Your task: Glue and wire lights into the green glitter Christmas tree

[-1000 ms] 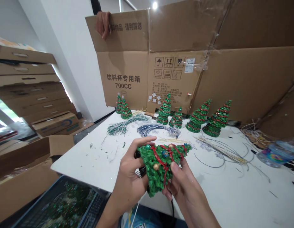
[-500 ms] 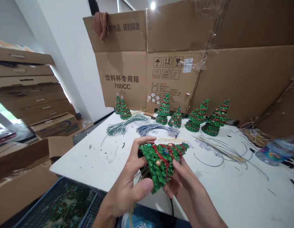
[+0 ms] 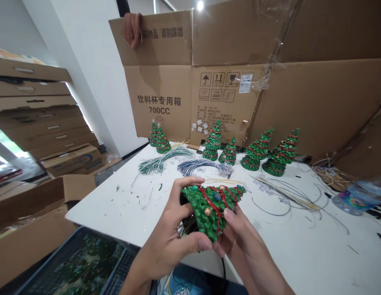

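Observation:
Both my hands hold a small green Christmas tree [image 3: 213,207] lying sideways over the near edge of the white table [image 3: 122,207], its tip pointing right. It carries red garland and small gold and blue balls. My left hand [image 3: 172,237] wraps around its wide base, index finger over the top and thumb under the lower edge. My right hand [image 3: 239,233] grips it from below and right, thumb on the foliage. Thin wires and a black cable [image 3: 223,266] hang beneath the base.
Several finished little trees [image 3: 258,149] stand at the table's far side before big cardboard boxes [image 3: 190,82]. Another person's hand [image 3: 132,28] grips a box flap. Green [image 3: 161,160], blue [image 3: 202,166] and yellow [image 3: 285,192] wire bundles lie mid-table, a plastic bottle [image 3: 361,194] at right, a crate [image 3: 82,266] at lower left.
My left thumb has slid along the tree's lower edge toward my right hand, and the tree has turned slightly in my grip. The view shifted a little.

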A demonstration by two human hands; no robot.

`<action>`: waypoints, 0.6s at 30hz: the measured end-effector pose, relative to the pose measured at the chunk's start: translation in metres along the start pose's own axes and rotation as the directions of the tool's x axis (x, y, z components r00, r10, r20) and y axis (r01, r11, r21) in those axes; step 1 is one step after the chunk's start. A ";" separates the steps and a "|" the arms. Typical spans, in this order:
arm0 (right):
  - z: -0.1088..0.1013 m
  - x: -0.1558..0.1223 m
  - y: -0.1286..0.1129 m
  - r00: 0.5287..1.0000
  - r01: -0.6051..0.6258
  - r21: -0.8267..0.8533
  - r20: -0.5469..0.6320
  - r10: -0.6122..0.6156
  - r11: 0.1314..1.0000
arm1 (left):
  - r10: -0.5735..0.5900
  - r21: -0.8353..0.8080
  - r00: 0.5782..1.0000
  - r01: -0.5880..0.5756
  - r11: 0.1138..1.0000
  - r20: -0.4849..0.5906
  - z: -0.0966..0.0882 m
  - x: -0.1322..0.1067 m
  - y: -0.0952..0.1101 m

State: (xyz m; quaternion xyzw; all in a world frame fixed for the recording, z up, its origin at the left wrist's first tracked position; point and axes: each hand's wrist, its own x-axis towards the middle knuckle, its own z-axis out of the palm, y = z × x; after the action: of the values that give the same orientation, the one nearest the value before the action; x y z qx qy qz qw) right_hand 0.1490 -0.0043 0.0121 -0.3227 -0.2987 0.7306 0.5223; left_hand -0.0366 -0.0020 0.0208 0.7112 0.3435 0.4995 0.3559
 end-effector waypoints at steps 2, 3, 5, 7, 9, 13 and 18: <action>0.001 -0.001 -0.001 1.000 -0.003 -0.015 -0.025 0.003 1.000 | 0.001 -0.008 1.000 -0.001 1.000 0.002 0.000 0.000 0.000; 0.002 -0.001 -0.001 0.999 -0.002 -0.023 -0.039 0.001 1.000 | 0.000 -0.012 1.000 0.000 1.000 0.004 0.000 0.000 0.000; 0.003 -0.002 -0.001 0.998 0.008 -0.032 -0.061 -0.010 0.999 | 0.002 -0.017 1.000 -0.002 1.000 0.004 0.000 0.000 0.000; 0.003 -0.001 -0.001 0.997 0.015 -0.030 -0.076 -0.017 0.999 | 0.004 -0.020 1.000 -0.004 1.000 0.006 0.000 0.000 0.000; 0.003 -0.001 -0.001 0.997 0.011 -0.019 -0.079 -0.013 1.000 | 0.002 -0.015 1.000 -0.002 1.000 0.013 0.001 0.000 0.000; 0.004 -0.003 -0.002 0.998 0.013 -0.011 -0.062 -0.014 1.000 | 0.002 0.006 1.000 -0.002 1.000 0.009 0.002 -0.002 -0.001; 0.005 -0.003 -0.001 0.997 0.030 -0.046 -0.072 -0.033 0.999 | 0.004 0.006 1.000 -0.004 1.000 -0.014 0.003 -0.002 -0.001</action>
State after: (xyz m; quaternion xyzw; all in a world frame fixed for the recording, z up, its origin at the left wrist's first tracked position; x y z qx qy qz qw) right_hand 0.1466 -0.0072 0.0168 -0.3561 -0.3008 0.7032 0.5369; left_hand -0.0340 -0.0041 0.0185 0.7096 0.3460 0.5041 0.3502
